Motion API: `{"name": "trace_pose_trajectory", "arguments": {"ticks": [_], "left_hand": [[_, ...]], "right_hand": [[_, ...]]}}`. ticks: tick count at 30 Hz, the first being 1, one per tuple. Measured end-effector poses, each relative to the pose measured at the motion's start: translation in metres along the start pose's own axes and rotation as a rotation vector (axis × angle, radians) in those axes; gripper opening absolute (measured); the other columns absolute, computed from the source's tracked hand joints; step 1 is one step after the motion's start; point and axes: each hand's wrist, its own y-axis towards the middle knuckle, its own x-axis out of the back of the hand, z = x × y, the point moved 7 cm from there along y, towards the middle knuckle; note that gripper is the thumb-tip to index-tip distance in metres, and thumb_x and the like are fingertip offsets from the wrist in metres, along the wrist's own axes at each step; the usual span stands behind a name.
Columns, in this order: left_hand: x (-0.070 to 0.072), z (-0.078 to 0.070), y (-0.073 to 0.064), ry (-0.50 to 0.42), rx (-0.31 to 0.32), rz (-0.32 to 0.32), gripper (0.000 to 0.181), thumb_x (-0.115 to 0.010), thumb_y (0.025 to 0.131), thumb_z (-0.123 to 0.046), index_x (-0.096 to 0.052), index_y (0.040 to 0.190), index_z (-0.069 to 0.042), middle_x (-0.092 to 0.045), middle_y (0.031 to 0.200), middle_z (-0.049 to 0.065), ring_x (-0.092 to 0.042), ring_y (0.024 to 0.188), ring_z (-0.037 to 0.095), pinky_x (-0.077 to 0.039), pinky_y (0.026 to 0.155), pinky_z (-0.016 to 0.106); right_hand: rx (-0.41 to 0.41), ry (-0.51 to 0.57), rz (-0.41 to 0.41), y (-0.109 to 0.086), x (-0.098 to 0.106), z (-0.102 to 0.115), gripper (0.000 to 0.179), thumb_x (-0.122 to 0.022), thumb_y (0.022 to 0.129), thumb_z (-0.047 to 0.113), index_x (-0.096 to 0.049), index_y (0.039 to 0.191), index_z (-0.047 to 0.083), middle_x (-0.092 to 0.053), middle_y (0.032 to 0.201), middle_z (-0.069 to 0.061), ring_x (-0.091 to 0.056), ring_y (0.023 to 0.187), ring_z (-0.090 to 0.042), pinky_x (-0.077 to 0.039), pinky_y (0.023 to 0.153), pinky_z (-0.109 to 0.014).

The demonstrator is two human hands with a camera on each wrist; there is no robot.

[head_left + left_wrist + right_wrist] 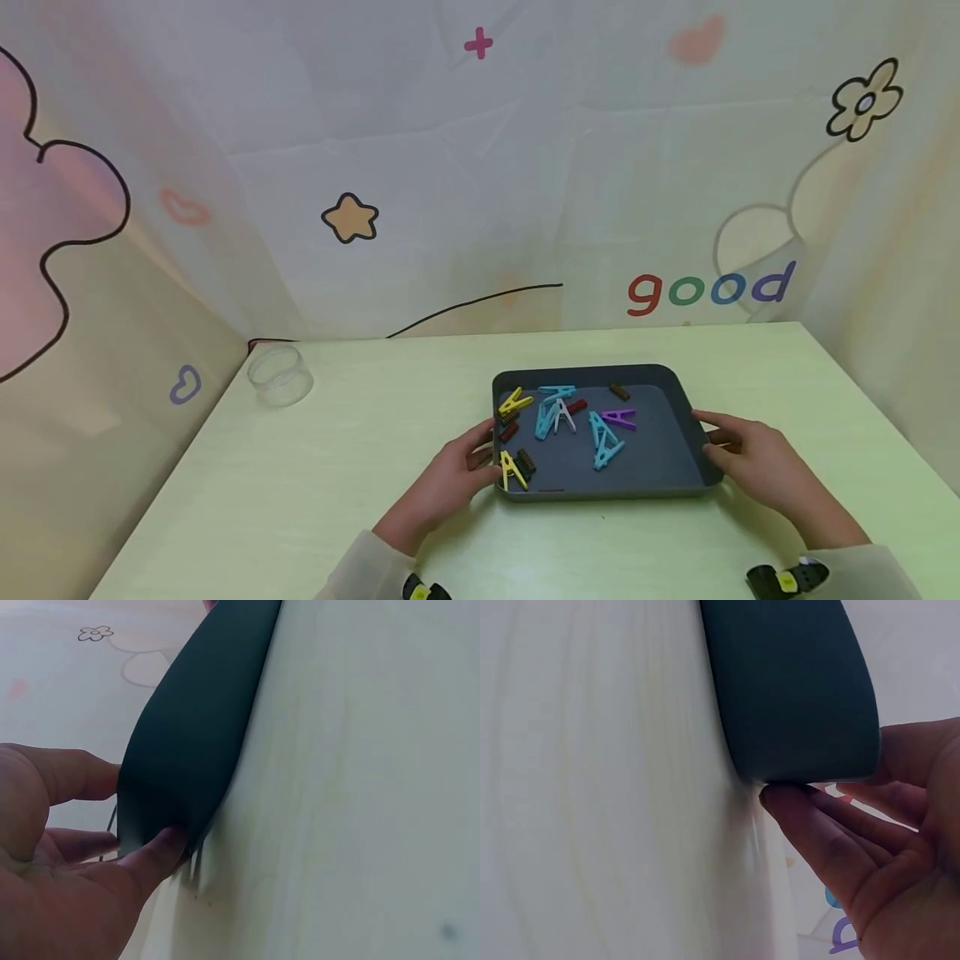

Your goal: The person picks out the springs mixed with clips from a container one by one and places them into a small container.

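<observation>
A dark grey rectangular tray (660, 467) lies on the table between my two hands. My left hand (450, 477) holds its left side by the near corner; in the left wrist view the thumb (161, 851) presses on the tray's outer wall. On the opposite side my right hand (761, 458) grips the right wall, fingertips at the rim and thumb lower down. Inside lie small clips: yellow ones (514, 402), several light blue ones (597, 427), a white one (558, 414) and a purple one (619, 419). Dark ribbed coil-like pieces (619, 392) and dark red pieces (509, 432) are scattered among them.
A clear round container (281, 379) stands at the table's back left corner. The pale table (360, 417) meets a printed curtain (420, 167) behind and at both sides.
</observation>
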Motion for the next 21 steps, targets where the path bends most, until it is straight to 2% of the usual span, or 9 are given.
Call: {"name": "trace_pose_trajectory", "arguments": {"ticks": [4, 7, 12, 17, 21], "left_hand": [[-0.001, -0.002, 0.002, -0.003, 0.021, -0.007, 0.069, -0.059, 0.094, -0.010, -0.025, 0.154, -0.012, -0.033, 0.156, 0.013, -0.041, 0.139, 0.032, -0.048, 0.103, 0.040], [-0.001, -0.003, 0.004, 0.014, 0.029, -0.018, 0.070, -0.060, 0.094, -0.011, -0.025, 0.154, -0.012, -0.033, 0.155, 0.013, -0.041, 0.139, 0.032, -0.047, 0.103, 0.040], [0.001, -0.009, 0.010, 0.065, 0.019, -0.052, 0.071, -0.060, 0.094, -0.014, -0.022, 0.154, -0.009, -0.033, 0.155, 0.015, -0.041, 0.139, 0.033, -0.045, 0.105, 0.044], [0.003, -0.014, 0.025, 0.090, -0.007, -0.079, 0.069, -0.056, 0.094, -0.014, -0.022, 0.155, -0.013, -0.032, 0.156, 0.013, -0.037, 0.142, 0.033, -0.042, 0.107, 0.047], [0.007, -0.014, 0.037, 0.068, -0.022, -0.108, 0.068, -0.054, 0.093, -0.010, -0.025, 0.154, -0.017, -0.030, 0.157, 0.011, -0.032, 0.144, 0.033, -0.040, 0.110, 0.049]], "right_hand": [[-0.007, 0.017, -0.022, 0.000, 0.001, -0.004, 0.048, -0.060, 0.091, 0.012, -0.050, 0.137, 0.003, -0.069, 0.109, -0.023, -0.068, 0.096, -0.034, -0.049, 0.060, -0.029], [-0.003, 0.016, -0.037, 0.003, 0.003, -0.005, 0.044, -0.060, 0.091, 0.014, -0.052, 0.134, 0.005, -0.069, 0.110, -0.022, -0.068, 0.095, -0.032, -0.049, 0.061, -0.029], [0.010, 0.032, -0.049, 0.011, 0.007, -0.007, 0.043, -0.060, 0.094, 0.023, -0.053, 0.133, 0.005, -0.063, 0.122, -0.024, -0.065, 0.104, -0.041, -0.057, 0.077, -0.046], [0.005, 0.096, -0.038, 0.025, 0.007, -0.008, 0.059, -0.057, 0.098, 0.032, -0.037, 0.146, 0.004, -0.048, 0.140, -0.028, -0.052, 0.123, -0.047, -0.051, 0.092, -0.056], [-0.021, 0.148, -0.001, 0.036, -0.002, -0.005, 0.066, -0.052, 0.100, 0.030, -0.023, 0.153, 0.003, -0.033, 0.150, -0.030, -0.039, 0.133, -0.051, -0.044, 0.100, -0.059]]}}
